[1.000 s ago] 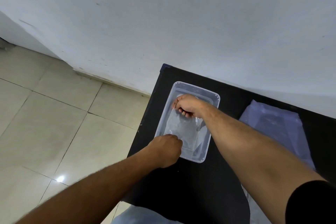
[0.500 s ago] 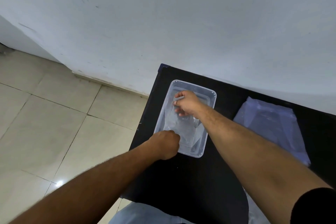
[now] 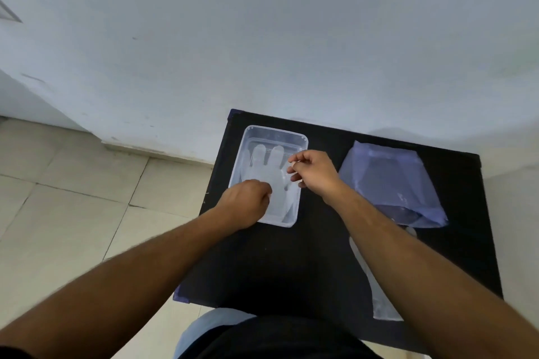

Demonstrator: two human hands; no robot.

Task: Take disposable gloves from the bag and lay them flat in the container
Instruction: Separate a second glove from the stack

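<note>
Both forearms bare. Left hand (image 3: 248,203) and right hand (image 3: 313,173) ungloved, no rings visible. Black top (image 3: 280,338), light blue trousers (image 3: 201,326).

Clear plastic container (image 3: 303,137), filmy glove (image 3: 269,172), matt table (image 3: 291,265)

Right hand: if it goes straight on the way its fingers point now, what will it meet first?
Probably the glove lying flat in the container. The right hand points left over its right rim; height above it is unclear.

There was 1 clear container (image 3: 303,137) w/ 1 glove (image 3: 264,175) in it. 1 more glove (image 3: 379,294) lay on 1 black table (image 3: 277,265), plus 1 bag (image 3: 390,183). 2 hands: left hand (image 3: 248,204) & right hand (image 3: 313,172).
</note>
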